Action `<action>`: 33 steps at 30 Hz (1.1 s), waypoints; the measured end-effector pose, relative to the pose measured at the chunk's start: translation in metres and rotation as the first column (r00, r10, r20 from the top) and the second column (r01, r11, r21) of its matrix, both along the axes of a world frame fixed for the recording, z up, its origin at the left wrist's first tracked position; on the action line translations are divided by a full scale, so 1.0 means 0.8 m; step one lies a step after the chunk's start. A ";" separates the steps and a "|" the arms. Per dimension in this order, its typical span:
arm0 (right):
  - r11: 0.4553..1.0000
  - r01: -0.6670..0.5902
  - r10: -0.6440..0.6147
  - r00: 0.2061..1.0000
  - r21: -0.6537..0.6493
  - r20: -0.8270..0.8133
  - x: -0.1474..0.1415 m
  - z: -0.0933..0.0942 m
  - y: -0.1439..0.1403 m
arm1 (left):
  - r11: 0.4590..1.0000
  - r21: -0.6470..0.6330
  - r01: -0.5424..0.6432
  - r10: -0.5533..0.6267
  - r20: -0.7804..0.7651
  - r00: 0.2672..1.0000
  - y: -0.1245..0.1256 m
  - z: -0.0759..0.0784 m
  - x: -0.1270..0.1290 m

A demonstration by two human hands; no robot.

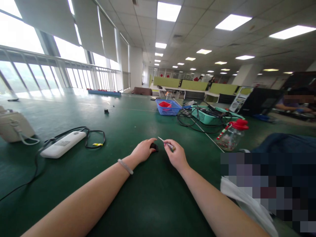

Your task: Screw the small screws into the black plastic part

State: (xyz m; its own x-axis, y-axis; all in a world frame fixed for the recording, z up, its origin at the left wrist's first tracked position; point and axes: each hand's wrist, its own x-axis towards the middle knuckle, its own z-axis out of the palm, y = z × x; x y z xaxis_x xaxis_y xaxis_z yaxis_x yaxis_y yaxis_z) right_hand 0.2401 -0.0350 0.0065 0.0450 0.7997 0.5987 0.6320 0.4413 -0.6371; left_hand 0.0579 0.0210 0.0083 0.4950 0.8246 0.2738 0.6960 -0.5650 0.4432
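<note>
On the green tabletop (138,197), my left hand (142,150) is closed around a small black object (154,147) whose kind I cannot make out. It rests at or just above the table. My right hand (176,154) grips a screwdriver (171,146) by its brownish handle. The thin metal shaft points up and left, towards the left hand, and its tip is apart from the black object. A pale bangle (125,166) circles my left wrist.
At left lie a white power strip (63,144) with a black cable and a cream bag (16,125). Ahead are a blue basket (168,110), a green basket (201,116) of cables and a red-lidded jar (232,135). A person (296,103) sits at far right.
</note>
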 end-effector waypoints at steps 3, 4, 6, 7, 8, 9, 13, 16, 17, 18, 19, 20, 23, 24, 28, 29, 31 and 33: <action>0.999 -0.025 0.022 0.998 0.036 0.061 -0.009 0.007 -0.009 | 0.998 -0.065 -0.006 0.011 0.072 0.997 0.008 -0.008 -0.008; 0.998 -0.032 0.027 0.995 0.048 0.099 -0.012 0.010 -0.013 | 0.997 -0.075 -0.008 0.014 0.079 0.997 0.010 -0.010 -0.010; 0.995 -0.051 0.037 0.985 0.080 0.169 -0.016 0.015 -0.019 | 0.998 -0.068 -0.016 0.021 0.078 0.997 0.013 -0.013 -0.011; 0.993 -0.057 0.036 0.980 0.102 0.197 -0.017 0.017 -0.022 | 0.998 -0.058 -0.021 0.025 0.075 0.997 0.013 -0.014 -0.010; 0.990 -0.064 0.035 0.974 0.123 0.226 -0.018 0.019 -0.025 | 0.998 -0.049 -0.026 0.030 0.075 0.997 0.013 -0.015 -0.010; 0.987 -0.075 0.037 0.966 0.139 0.256 -0.018 0.020 -0.026 | 0.998 -0.044 -0.034 0.038 0.074 0.997 0.013 -0.016 -0.009; 0.982 -0.108 0.046 0.931 0.155 0.361 -0.018 0.020 -0.028 | 0.999 -0.023 -0.033 0.035 0.085 0.996 0.009 -0.016 -0.008; 0.985 -0.106 0.040 0.911 0.138 0.409 -0.018 0.018 -0.027 | 1.000 -0.014 -0.015 0.016 0.090 0.996 0.008 -0.014 -0.010; 0.985 -0.105 0.038 0.906 0.138 0.421 -0.019 0.018 -0.027 | 1.000 -0.015 -0.007 0.008 0.092 0.996 0.007 -0.013 -0.010; 0.984 -0.107 0.036 0.901 0.142 0.433 -0.019 0.018 -0.027 | 1.000 -0.017 0.000 0.001 0.097 0.995 0.007 -0.013 -0.011; 0.982 -0.113 0.034 0.896 0.152 0.444 -0.020 0.018 -0.028 | 1.000 -0.018 0.007 -0.005 0.102 0.995 0.007 -0.013 -0.011; 0.979 -0.119 0.032 0.891 0.167 0.452 -0.021 0.019 -0.029 | 1.000 -0.020 0.010 -0.007 0.107 0.994 0.007 -0.013 -0.011; 0.969 -0.136 0.024 0.882 0.205 0.470 -0.022 0.021 -0.032 | 1.000 -0.023 -0.003 0.005 0.113 0.994 0.008 -0.014 -0.011; 0.968 -0.139 0.023 0.879 0.211 0.476 -0.023 0.021 -0.033 | 1.000 -0.023 -0.008 0.011 0.111 0.994 0.008 -0.015 -0.010; 0.965 -0.155 0.023 0.853 0.211 0.522 -0.023 0.022 -0.034 | 1.000 -0.008 -0.015 0.015 0.113 0.994 0.009 -0.016 -0.009; 0.965 -0.162 0.027 0.841 0.204 0.541 -0.024 0.022 -0.034 | 1.000 -0.004 -0.015 0.015 0.114 0.993 0.010 -0.016 -0.010; 0.966 -0.184 0.043 0.807 0.182 0.589 -0.026 0.021 -0.034 | 1.000 0.000 -0.015 0.015 0.117 0.993 0.011 -0.017 -0.010; 0.966 -0.213 0.068 0.759 0.147 0.648 -0.030 0.020 -0.036 | 1.000 -0.001 -0.011 0.011 0.118 0.993 0.012 -0.018 -0.010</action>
State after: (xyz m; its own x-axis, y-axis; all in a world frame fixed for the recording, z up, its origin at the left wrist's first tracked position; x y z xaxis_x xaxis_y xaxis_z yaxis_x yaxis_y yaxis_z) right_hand 0.2162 -0.0635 0.0229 -0.5046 0.6264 0.5941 0.7780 0.6283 -0.0017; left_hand 0.0498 0.0306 -0.0058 0.4499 0.8300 0.3298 0.6451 -0.5573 0.5227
